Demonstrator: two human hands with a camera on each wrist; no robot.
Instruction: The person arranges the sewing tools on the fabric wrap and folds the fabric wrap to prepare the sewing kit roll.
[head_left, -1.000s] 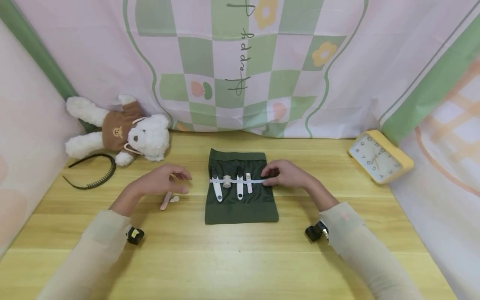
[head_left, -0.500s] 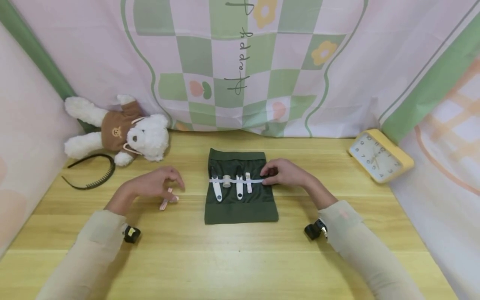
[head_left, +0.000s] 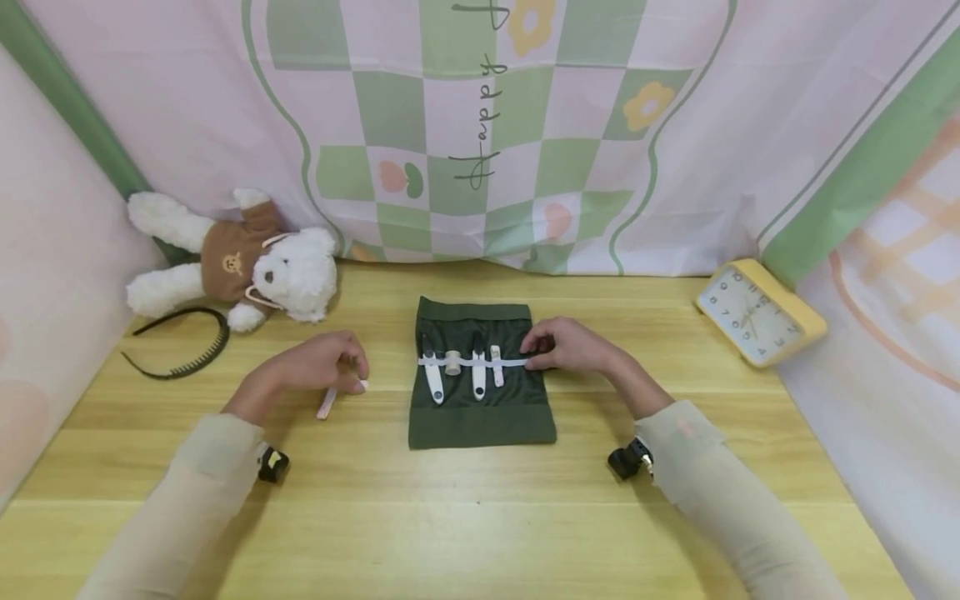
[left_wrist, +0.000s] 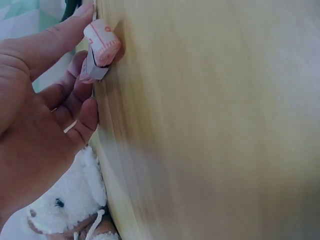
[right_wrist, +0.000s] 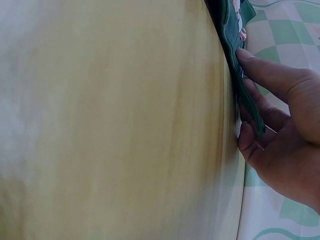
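Observation:
A dark green cloth roll (head_left: 480, 426) lies unfolded on the table. Its white elastic band (head_left: 514, 362) crosses two white-handled snips (head_left: 435, 383), a small pale spool (head_left: 452, 362) and a pinkish strip (head_left: 497, 367). My right hand (head_left: 572, 346) grips the roll's right edge, thumb on top and fingers beneath in the right wrist view. To the left of the roll, my left hand (head_left: 318, 363) pinches a small white piece (head_left: 364, 384) at its fingertips. Just below those fingers rests a pink-and-white strip (head_left: 326, 407); its rounded end shows red markings (left_wrist: 101, 42) in the left wrist view.
At the back left lies a white plush dog (head_left: 303, 271) in a brown top, with a black toothed headband (head_left: 217, 348) in front. A yellow alarm clock (head_left: 757, 317) stands at the back right. Printed curtains (head_left: 480, 125) edge the wooden table.
My left hand has come down to the small white piece, taken hold of it and shifted it slightly right and away. My right hand stays at the cloth roll's edge.

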